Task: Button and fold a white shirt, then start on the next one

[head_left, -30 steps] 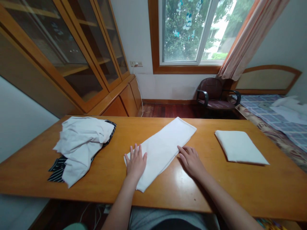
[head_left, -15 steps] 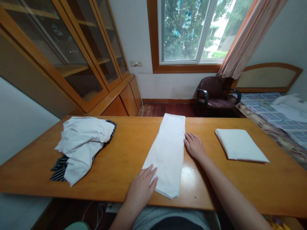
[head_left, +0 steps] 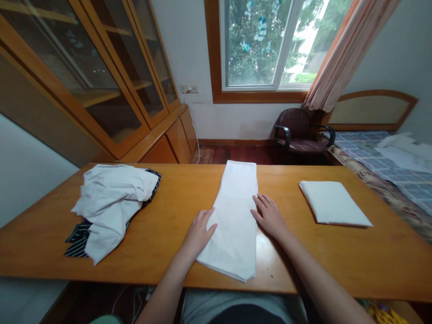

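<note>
A long white folded cloth (head_left: 234, 220) lies flat on the wooden table (head_left: 172, 252), running from near the far edge toward my body and wider at the near end. My left hand (head_left: 200, 231) rests on its left edge, fingers extended and the thumb apart. Against the right edge lies my right hand (head_left: 269, 216), its fingers stretched over the border of the cloth. Neither hand grips the fabric. Over to the right sits a neatly folded white cloth bundle (head_left: 334, 202), roughly square.
A crumpled white garment (head_left: 113, 198) lies at the table's left, over a black striped cloth (head_left: 79, 249). Beyond the table are a glass-door cabinet (head_left: 101, 81), a maroon armchair (head_left: 297, 128) and a bed (head_left: 388, 148).
My left hand has moved up along the cloth's left edge, away from my body. My right hand has slid slightly nearer to me. The view has shifted slightly.
</note>
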Available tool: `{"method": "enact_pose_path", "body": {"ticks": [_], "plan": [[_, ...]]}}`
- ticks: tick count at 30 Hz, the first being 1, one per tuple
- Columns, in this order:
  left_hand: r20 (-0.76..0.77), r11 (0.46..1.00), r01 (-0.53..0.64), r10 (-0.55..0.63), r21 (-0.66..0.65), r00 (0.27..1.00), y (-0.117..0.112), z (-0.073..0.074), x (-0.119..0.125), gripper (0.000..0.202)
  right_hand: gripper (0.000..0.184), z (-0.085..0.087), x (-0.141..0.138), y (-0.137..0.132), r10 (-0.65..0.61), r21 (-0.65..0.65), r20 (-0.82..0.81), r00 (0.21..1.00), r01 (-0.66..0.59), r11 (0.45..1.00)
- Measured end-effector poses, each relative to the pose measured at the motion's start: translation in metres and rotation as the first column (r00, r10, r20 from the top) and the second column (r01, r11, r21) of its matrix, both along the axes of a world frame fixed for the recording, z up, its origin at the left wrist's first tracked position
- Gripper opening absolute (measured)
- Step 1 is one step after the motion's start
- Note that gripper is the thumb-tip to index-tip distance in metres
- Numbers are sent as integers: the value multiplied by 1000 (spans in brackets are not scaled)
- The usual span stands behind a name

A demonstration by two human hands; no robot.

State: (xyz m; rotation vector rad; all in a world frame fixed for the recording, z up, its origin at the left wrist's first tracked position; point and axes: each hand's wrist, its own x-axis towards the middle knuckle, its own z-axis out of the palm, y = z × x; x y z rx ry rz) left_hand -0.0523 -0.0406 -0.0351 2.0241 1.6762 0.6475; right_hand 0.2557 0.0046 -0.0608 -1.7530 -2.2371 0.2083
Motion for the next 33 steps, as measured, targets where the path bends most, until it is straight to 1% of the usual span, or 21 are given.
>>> {"method": "enact_pose_path", "body": {"ticks": [4, 7, 9, 11, 12, 13, 14, 16, 17, 19, 21, 22, 23, 25, 28, 30, 33], "plan": [[55, 994, 19, -13, -110, 998, -3, -5, 4, 59, 56, 0, 2, 3, 3, 3, 2, 1000, -3, 1000], [100, 975, 88, -69, -203, 993, -14, -3, 4, 61, 53, 0, 4, 5, 24, 1, 10, 1000, -24, 1000], [128, 950, 172, -142, -260, 981, -22, 2, 4, 61, 51, 1, 5, 6, 41, -5, 19, 999, -41, 999], [133, 923, 240, -209, -299, 969, -26, 11, 2, 57, 50, 2, 6, 6, 51, -4, 29, 998, -51, 999], [119, 920, 250, -224, -302, 967, -25, 16, 1, 53, 49, 2, 6, 6, 54, 0, 34, 998, -54, 999], [91, 928, 238, -221, -286, 971, -23, 21, 0, 49, 49, 2, 6, 5, 57, 4, 38, 998, -57, 998], [53, 946, 211, -205, -245, 977, -18, 25, -1, 45, 48, 3, 6, 5, 59, 9, 43, 997, -59, 998], [-34, 984, 158, -161, -88, 986, -2, 28, -3, 41, 49, 2, 6, 5, 60, 18, 50, 997, -61, 998], [-70, 988, 152, -151, 3, 986, 9, 28, -2, 41, 49, 2, 5, 5, 59, 22, 54, 997, -60, 998], [-135, 972, 208, -193, 107, 972, 32, 23, 0, 43, 49, 1, 6, 5, 60, 27, 59, 996, -62, 998], [-221, 937, 333, -305, 107, 927, 54, 16, 7, 48, 49, -1, 6, 5, 63, 27, 63, 996, -64, 998], [-259, 916, 392, -360, 86, 896, 64, 13, 11, 51, 49, -1, 6, 5, 63, 27, 65, 996, -65, 998], [-287, 898, 435, -401, 64, 870, 73, 9, 15, 54, 49, -1, 6, 5, 63, 29, 68, 996, -65, 997], [-325, 877, 480, -449, 20, 832, 86, 4, 21, 57, 49, -1, 6, 5, 60, 37, 74, 995, -62, 997], [-361, 882, 470, -440, -3, 823, 95, -3, 24, 58, 49, -1, 5, 4, 53, 50, 79, 995, -58, 997], [-380, 902, 431, -395, 11, 836, 98, -7, 20, 57, 49, 0, 3, 4, 51, 59, 80, 995, -56, 997], [-406, 940, 338, -294, 40, 866, 97, -12, 14, 54, 48, 1, 3, 3, 54, 66, 83, 995, -59, 996]]}}
